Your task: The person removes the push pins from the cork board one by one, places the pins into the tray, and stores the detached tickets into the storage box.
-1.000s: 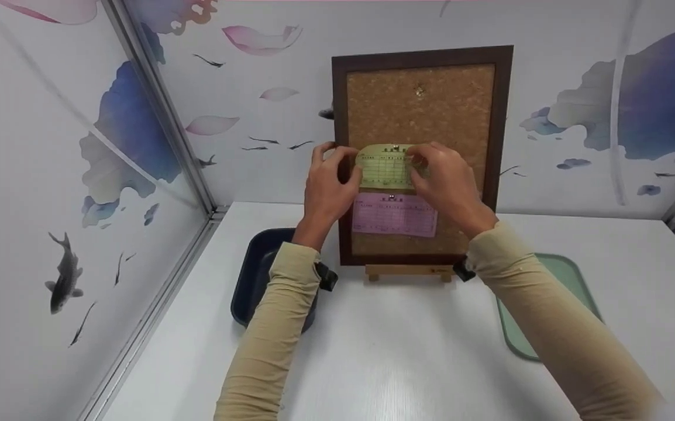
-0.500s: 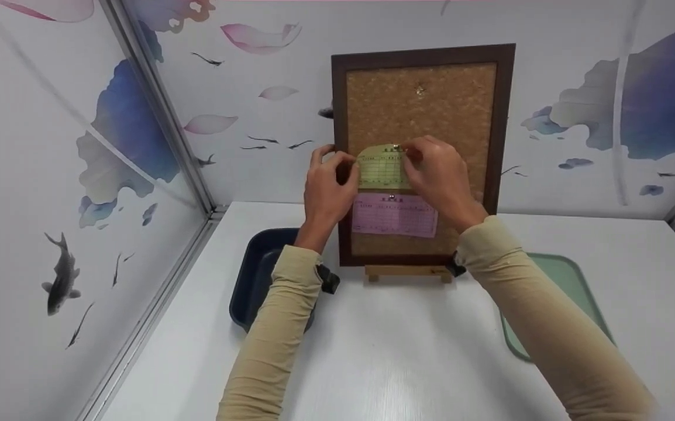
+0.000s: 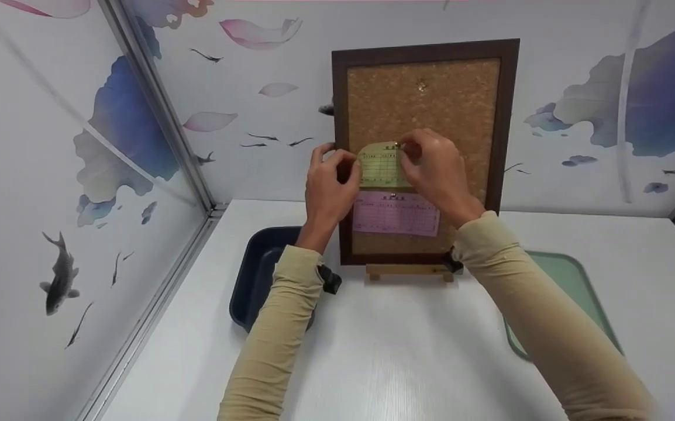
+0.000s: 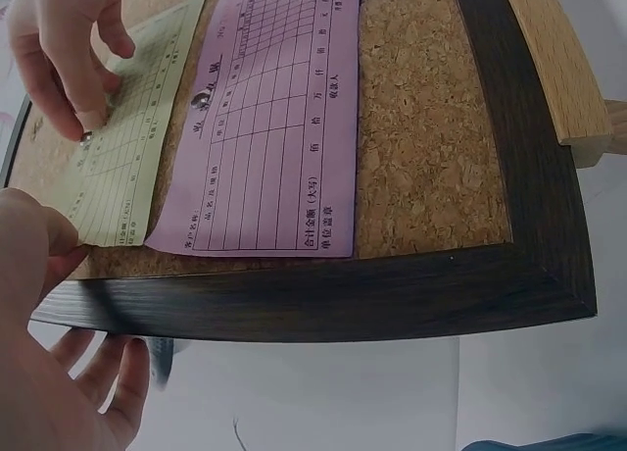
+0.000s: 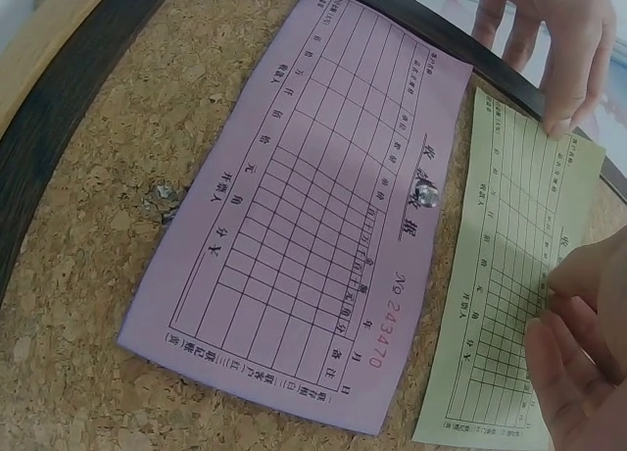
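Note:
A yellow-green receipt slip [image 3: 379,168] lies on a framed corkboard [image 3: 457,88], above a pink receipt slip [image 5: 294,216] fixed by a clear push pin [image 5: 425,193]. My left hand [image 3: 331,181] pinches the green slip's left edge between thumb and index finger. Its other fingers reach behind the dark frame, as the left wrist view shows. At the green slip's top edge, my right hand [image 3: 440,169] has thumb and index fingertips at a second push pin [image 4: 86,135]. That hand covers the slip's right part in the head view.
The board leans on a small wooden stand [image 3: 407,270]. A dark blue tray [image 3: 250,275] is to the left on the white table [image 3: 384,356], and a green tray [image 3: 565,280] to the right, partly behind my right forearm. A small shiny spot [image 3: 422,87] shows high on the cork.
My right hand has moved left and slightly up along the green slip, from its right part to the pin at the top. The left hand stays at the left edge.

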### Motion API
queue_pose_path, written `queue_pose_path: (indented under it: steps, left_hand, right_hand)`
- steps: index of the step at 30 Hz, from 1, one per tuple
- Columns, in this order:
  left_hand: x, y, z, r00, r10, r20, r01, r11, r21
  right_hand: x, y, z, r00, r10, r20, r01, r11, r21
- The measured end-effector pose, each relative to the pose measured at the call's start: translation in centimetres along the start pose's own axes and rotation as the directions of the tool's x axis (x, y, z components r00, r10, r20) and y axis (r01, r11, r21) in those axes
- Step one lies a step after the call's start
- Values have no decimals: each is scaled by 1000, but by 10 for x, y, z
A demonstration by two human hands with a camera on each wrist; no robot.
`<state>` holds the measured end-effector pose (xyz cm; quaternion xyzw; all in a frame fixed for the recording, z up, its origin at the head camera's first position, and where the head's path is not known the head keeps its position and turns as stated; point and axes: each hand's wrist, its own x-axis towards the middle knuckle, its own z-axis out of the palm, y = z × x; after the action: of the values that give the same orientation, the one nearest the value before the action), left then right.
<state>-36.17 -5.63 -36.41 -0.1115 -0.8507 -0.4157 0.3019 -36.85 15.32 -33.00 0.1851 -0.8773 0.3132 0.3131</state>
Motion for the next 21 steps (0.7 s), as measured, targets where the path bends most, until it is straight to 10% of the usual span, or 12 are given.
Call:
queue_pose_path:
  steps: [21]
  left_hand:
    - [0, -3, 1, 1000, 6, -18, -6, 1000, 2]
  right_hand:
    - [5, -8, 7, 998, -5, -61, 1, 998, -68]
